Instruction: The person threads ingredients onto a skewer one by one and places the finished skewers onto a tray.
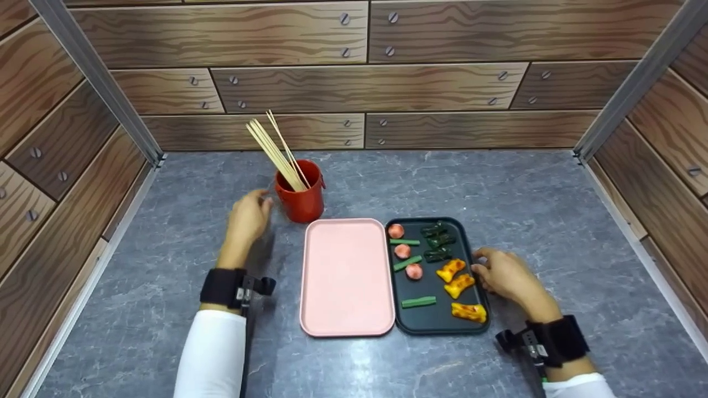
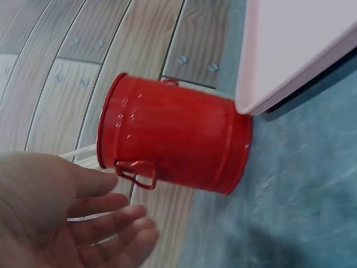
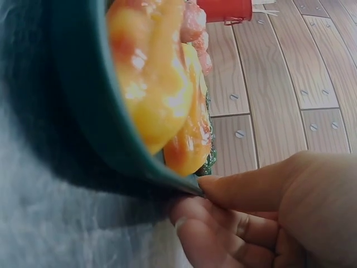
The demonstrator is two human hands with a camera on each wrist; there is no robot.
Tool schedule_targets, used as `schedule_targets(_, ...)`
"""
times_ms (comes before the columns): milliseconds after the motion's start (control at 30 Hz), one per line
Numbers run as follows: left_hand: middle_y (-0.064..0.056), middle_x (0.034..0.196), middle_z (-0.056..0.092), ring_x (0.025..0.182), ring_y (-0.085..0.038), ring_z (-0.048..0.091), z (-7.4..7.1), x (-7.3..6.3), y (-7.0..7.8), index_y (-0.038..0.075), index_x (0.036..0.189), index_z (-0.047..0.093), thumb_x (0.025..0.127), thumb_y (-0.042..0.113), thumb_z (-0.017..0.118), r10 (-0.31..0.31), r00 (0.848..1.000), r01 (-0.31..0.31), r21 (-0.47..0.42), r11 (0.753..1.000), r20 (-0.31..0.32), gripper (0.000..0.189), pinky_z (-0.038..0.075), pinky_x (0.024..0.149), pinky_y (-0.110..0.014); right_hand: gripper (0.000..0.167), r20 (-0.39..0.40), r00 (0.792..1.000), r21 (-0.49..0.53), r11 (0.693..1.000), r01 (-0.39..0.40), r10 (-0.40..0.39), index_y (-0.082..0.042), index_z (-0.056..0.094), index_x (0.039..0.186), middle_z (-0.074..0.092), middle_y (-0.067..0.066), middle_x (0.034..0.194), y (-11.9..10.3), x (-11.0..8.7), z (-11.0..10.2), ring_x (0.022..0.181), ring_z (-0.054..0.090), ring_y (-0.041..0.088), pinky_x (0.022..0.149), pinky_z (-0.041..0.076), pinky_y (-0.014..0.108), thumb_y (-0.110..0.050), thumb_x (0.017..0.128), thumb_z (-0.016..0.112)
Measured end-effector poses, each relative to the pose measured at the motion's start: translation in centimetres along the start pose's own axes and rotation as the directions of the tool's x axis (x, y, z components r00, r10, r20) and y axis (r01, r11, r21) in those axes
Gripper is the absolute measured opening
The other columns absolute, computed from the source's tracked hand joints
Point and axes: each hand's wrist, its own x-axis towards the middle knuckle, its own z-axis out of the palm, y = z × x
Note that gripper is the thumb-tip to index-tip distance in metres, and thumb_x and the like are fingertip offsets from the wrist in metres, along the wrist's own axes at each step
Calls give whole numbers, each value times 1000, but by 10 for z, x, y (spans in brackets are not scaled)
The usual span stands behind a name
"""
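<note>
My left hand (image 1: 250, 216) is just left of a red bucket (image 1: 307, 205), fingers loosely bent and holding nothing. In the left wrist view its thumb and fingertips come close to the bucket's small side handle (image 2: 136, 174). Thin wooden skewers (image 1: 275, 156) stand leaning in the bucket. My right hand (image 1: 506, 275) pinches the right rim of a dark tray (image 1: 437, 326), thumb on the edge and fingers beneath. On this tray lie pink balls (image 1: 414, 271), green sticks (image 1: 418, 302), dark green leafy pieces (image 1: 438, 254) and yellow-orange grilled pieces (image 1: 469, 312).
A pink tray (image 1: 348, 276) bearing nothing lies against the left side of the dark tray, in front of the bucket. Grey marbled tabletop (image 1: 531, 204) surrounds them. Wood-patterned walls (image 1: 365, 88) close off the back and both sides.
</note>
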Motion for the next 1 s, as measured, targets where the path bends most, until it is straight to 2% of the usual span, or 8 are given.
schedule_targets(167,-26,136,69,130,-41,65,-8,22,2,-1,144,59,110,25,54,-4,999,-2,-142,990,-42,43,49,114,-53,42,-1,1000,-14,1000,-5,5,10,56,141,71,7,79,-2,0,0,66,64,14,59,51,30,-16,108,58)
schedule_targets(267,-24,144,65,136,-38,62,-10,32,5,1,147,58,111,29,52,-46,998,35,-224,974,-47,45,48,117,-51,41,4,1000,-5,1000,-4,4,10,56,140,71,8,80,-2,0,0,66,64,14,58,53,30,-15,108,58)
schedule_targets(367,-22,150,61,142,-36,57,-9,41,10,2,151,54,112,31,51,-107,994,89,-326,941,-36,49,45,121,-48,40,8,1000,12,1000,-4,4,11,57,139,71,10,83,-2,0,1,66,65,14,59,55,30,-14,108,58)
schedule_targets(567,-21,154,58,145,-34,55,-2,56,18,1,154,51,112,32,51,-181,982,137,-485,864,-45,52,44,122,-45,40,-6,1000,10,1000,6,-6,10,58,137,73,14,89,-1,0,-1,66,66,14,59,56,31,-15,106,61)
schedule_targets(700,-19,149,62,139,-31,59,3,62,21,3,150,56,111,31,54,-219,975,153,-570,807,-49,48,48,118,-41,41,-14,1000,-12,1000,27,-27,10,60,136,74,14,89,0,-1,-1,67,66,14,62,55,32,-17,105,64)
schedule_targets(833,-18,136,68,123,-24,62,7,65,22,1,138,65,110,26,58,-233,969,132,-636,760,-77,39,50,104,-29,42,-24,999,-42,998,41,-42,9,61,136,75,13,89,1,-1,-1,68,66,15,64,54,35,-18,104,65)
schedule_targets(900,-17,130,69,115,-19,62,8,65,23,0,134,68,109,25,60,-233,968,116,-655,747,-94,36,49,97,-24,42,-21,999,-41,999,29,-29,8,60,137,75,12,89,0,-2,-1,68,66,15,64,54,34,-19,105,64)
schedule_targets(1000,-16,128,71,108,-14,63,7,63,26,0,132,69,108,25,62,-222,970,101,-657,747,-103,35,49,91,-19,43,-9,1000,-28,1000,3,-3,8,59,138,75,12,88,0,-1,-3,69,66,15,61,53,32,-19,106,62)
